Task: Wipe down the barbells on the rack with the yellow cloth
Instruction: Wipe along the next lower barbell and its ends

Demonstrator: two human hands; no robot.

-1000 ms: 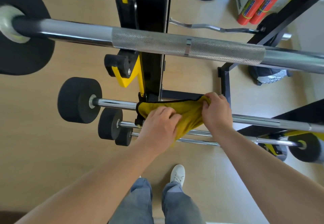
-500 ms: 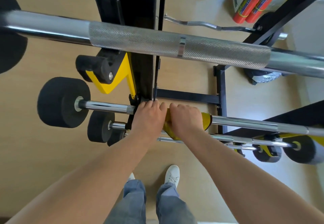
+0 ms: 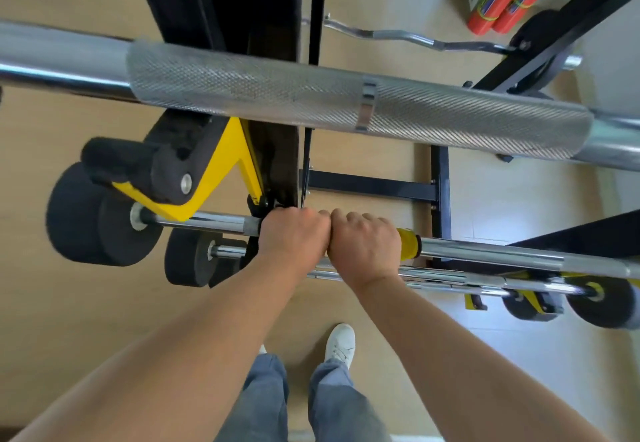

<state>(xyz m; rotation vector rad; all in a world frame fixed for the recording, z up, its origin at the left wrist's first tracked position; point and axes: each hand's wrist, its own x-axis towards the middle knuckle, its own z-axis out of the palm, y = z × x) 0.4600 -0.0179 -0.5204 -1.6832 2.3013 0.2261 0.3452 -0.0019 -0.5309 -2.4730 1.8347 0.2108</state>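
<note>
The yellow cloth (image 3: 408, 242) is wrapped round a chrome barbell (image 3: 485, 251) that lies across the rack below me. My left hand (image 3: 292, 233) and my right hand (image 3: 363, 240) grip the wrapped bar side by side, knuckles touching. Only a short yellow cuff of cloth shows to the right of my right hand; the rest is hidden under both fists. A thick knurled barbell (image 3: 311, 95) crosses the view above them, close to the camera. More thin barbells (image 3: 450, 280) lie lower on the rack.
The black and yellow rack upright (image 3: 242, 8) rises on the left beside my left hand. Black weight plates (image 3: 86, 216) sit on the bars' left ends, more plates (image 3: 606, 299) on the right. A curl bar (image 3: 398, 34) and orange rolls (image 3: 498, 1) lie on the floor beyond.
The loose cloth has been wrapped round the bar and both hands have closed over it side by side. My view has moved closer to the upper barbell.
</note>
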